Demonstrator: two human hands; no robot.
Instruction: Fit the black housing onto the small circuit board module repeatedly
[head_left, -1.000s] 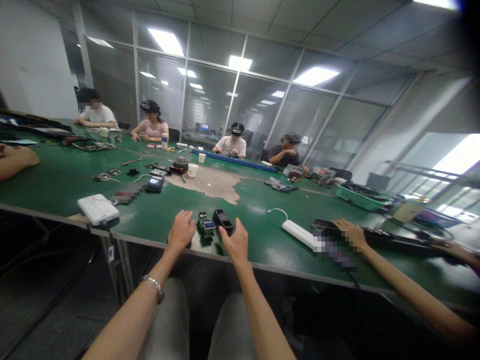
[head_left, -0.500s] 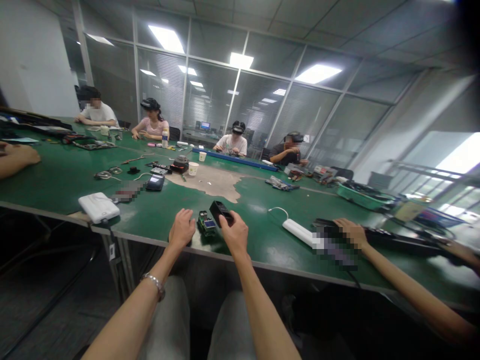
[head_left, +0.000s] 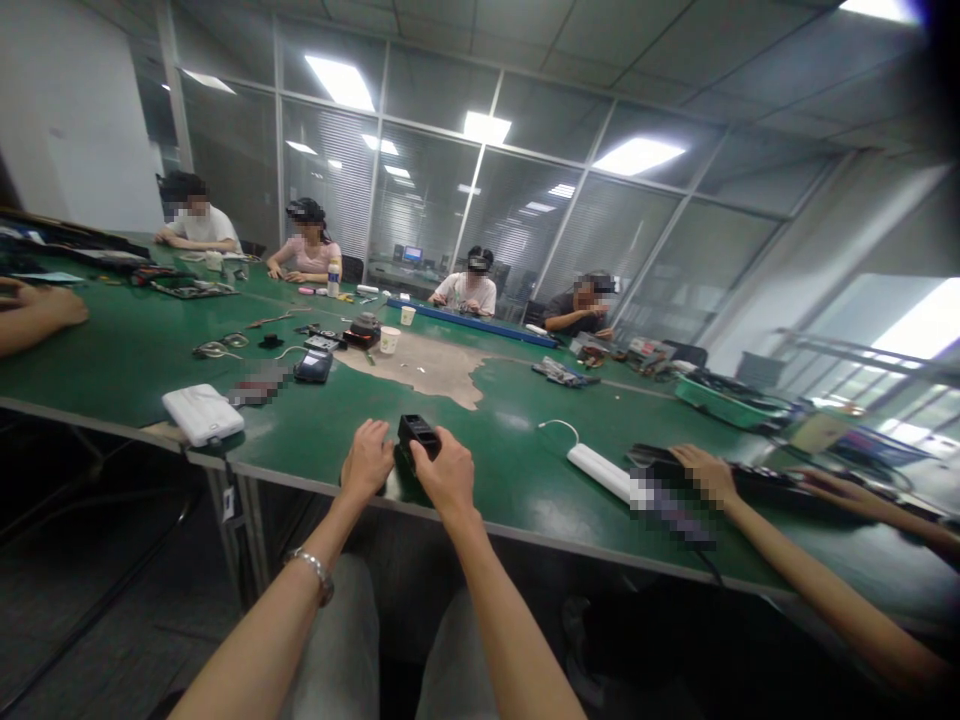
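My right hand [head_left: 448, 475] grips a black plastic casing [head_left: 417, 433] with openings in its upper face, thumb on the near side. The casing is just above the near edge of the green table, where it covers the small circuit board seen earlier. Whether the casing touches the board cannot be made out. Close by on the left, my left hand [head_left: 367, 462] rests on the tabletop with its fingers curled. Something dark shows under that hand, but what it is stays hidden.
A white power bank [head_left: 202, 413] lies left, near a black handheld device [head_left: 313, 366]. Paper cups [head_left: 389, 341] stand on a bare brown patch. To the right are a white bar-shaped device [head_left: 600, 472], a co-worker's hand [head_left: 703, 472] and a green basket [head_left: 724, 400]. Several people sit opposite.
My right hand has moved left with the black casing, turning it more level and bringing it over the circuit board, which is now hidden. My left hand has stayed nearly still.
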